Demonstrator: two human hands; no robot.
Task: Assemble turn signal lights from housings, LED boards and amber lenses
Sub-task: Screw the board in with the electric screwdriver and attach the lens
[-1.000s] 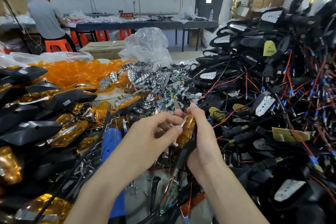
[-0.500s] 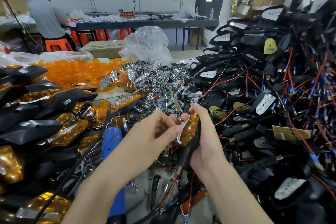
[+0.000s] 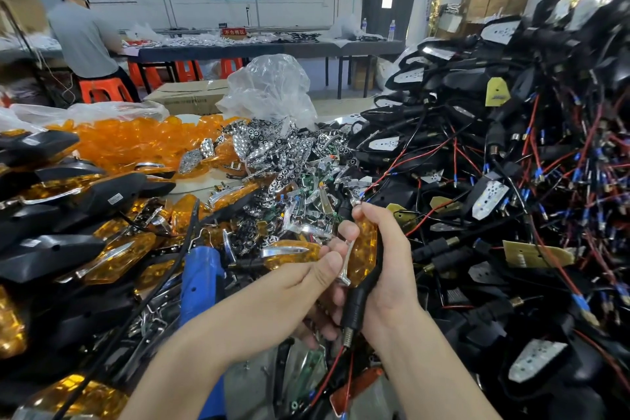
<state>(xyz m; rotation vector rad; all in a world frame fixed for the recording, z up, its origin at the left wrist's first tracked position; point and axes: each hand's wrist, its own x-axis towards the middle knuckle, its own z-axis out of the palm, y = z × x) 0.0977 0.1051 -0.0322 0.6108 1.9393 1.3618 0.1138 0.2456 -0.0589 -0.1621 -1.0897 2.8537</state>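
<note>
Amber lens (image 3: 364,249), at frame centre, stands in its black housing (image 3: 356,305) gripped by the right hand's (image 3: 392,269) curled fingers, seemingly steadied so the left hand's (image 3: 296,290) thumb and fingertips can pinch a chrome strip (image 3: 345,266) against its edge.

Amber-lensed turn signal (image 3: 363,249) stands upright, black stalk (image 3: 354,309) pointing down.

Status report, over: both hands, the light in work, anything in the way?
Right hand grips turn signal light. Left hand pinches chrome strip onto amber lens. Wired housings heaped close at right.
</note>
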